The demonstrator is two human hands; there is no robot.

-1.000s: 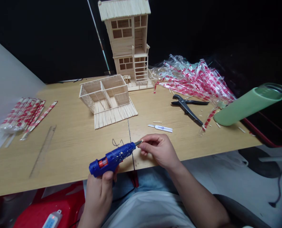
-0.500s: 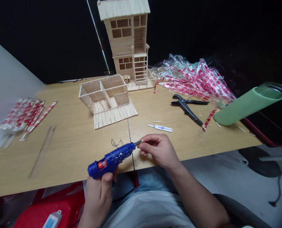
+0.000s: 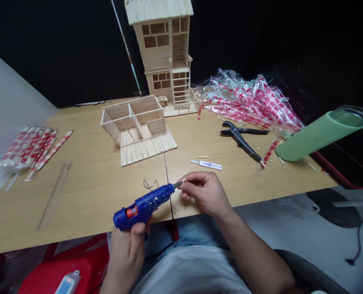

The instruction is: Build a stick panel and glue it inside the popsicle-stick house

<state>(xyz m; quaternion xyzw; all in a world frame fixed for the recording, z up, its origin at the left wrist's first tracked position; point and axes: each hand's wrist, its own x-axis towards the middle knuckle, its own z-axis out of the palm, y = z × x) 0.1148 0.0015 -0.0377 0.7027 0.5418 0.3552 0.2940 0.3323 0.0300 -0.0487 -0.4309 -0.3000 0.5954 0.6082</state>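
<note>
A blue glue gun [image 3: 144, 206] is gripped in my left hand [image 3: 129, 245], its metal nozzle pointing up and right. At the nozzle tip, my right hand [image 3: 204, 192] pinches a small pale wooden piece [image 3: 183, 180] between thumb and index finger. The piece is partly hidden by the fingertips. Beyond the hands stands an open-topped stick-built box with a slatted floor [image 3: 147, 149]. A white craft knife [image 3: 210, 165] lies above my right hand, beside a short stick [image 3: 202, 157].
A tall stick house [image 3: 157, 59] stands at the back. Black pliers [image 3: 242, 145], red-and-white wrappers [image 3: 251, 102] and a green bottle [image 3: 313, 139] are on the right. Wrapped chopsticks [image 3: 31, 147] and a clear ruler [image 3: 54, 196] lie left. A red stool [image 3: 62, 265] is below.
The small wooden piece and my right fingertips have shifted very slightly at the nozzle, and more of the piece shows. My left hand and the glue gun are nearly still.
</note>
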